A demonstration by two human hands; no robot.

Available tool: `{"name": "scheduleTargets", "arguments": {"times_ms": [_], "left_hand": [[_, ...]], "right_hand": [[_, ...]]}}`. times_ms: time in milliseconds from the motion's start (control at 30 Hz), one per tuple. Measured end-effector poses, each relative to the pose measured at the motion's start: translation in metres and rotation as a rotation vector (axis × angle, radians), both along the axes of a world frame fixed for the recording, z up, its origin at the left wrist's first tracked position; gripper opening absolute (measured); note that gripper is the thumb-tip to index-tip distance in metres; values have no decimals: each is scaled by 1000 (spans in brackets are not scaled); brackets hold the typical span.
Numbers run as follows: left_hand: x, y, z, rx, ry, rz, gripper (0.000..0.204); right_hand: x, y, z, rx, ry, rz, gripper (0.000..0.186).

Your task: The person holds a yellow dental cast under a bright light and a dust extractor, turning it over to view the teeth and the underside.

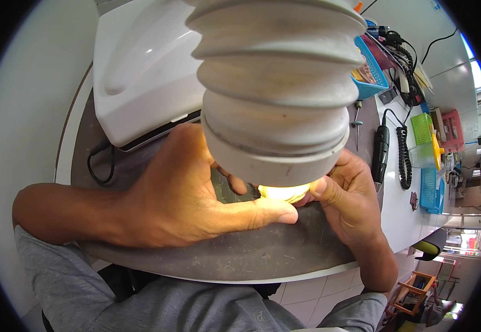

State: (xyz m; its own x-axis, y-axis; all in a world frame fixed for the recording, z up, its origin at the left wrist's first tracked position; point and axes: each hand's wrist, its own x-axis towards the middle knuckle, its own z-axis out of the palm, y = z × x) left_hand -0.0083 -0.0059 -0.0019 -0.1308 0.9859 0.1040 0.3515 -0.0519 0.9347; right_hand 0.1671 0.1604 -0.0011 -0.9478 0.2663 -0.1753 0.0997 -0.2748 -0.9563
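Note:
A white ribbed flexible tube [276, 88] hangs over my hands and hides parts of their fingers. Just under its rim is a small pale, brightly lit object [276, 192], too glaring to make out in detail. My left hand [196, 196] is closed on it from the left, with the thumb stretched along its front. My right hand [345, 199] holds it from the right, its thumb bent against it. Both hands are over a dark grey scuffed mat [235, 260] on the desk.
A white machine housing [140, 66] stands at back left. Rightward are a screwdriver [357, 119], a black handpiece [380, 149] with a coiled cord, blue baskets [377, 83], a green basket [420, 128] and a pink container [452, 127]. A wooden stool [415, 288] stands beyond the desk.

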Motion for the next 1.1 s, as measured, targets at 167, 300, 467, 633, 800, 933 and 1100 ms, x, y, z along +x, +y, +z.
{"name": "scheduleTargets", "arguments": {"times_ms": [167, 300, 467, 633, 800, 933, 1100], "left_hand": [[-1, 0, 0, -9, -7, -7, 44], [0, 0, -1, 12, -4, -7, 44], [1, 1, -2, 47, -10, -6, 43], [2, 1, -4, 54, -2, 13, 42], [4, 1, -5, 72, -138, 26, 31], [7, 3, -9, 91, -277, 153, 18], [2, 3, -11, 64, -209, 133, 13]], "right_hand": [[0, 0, 0, 9, -2, 3, 30], [0, 0, 0, 15, -2, -6, 30], [0, -2, 0, 43, 10, -29, 30], [0, -4, 0, 119, 36, -68, 29], [0, -9, 2, 182, 32, -87, 29], [-1, -12, 5, 128, 18, -77, 29], [-3, -14, 5, 158, -13, -70, 29]]}}
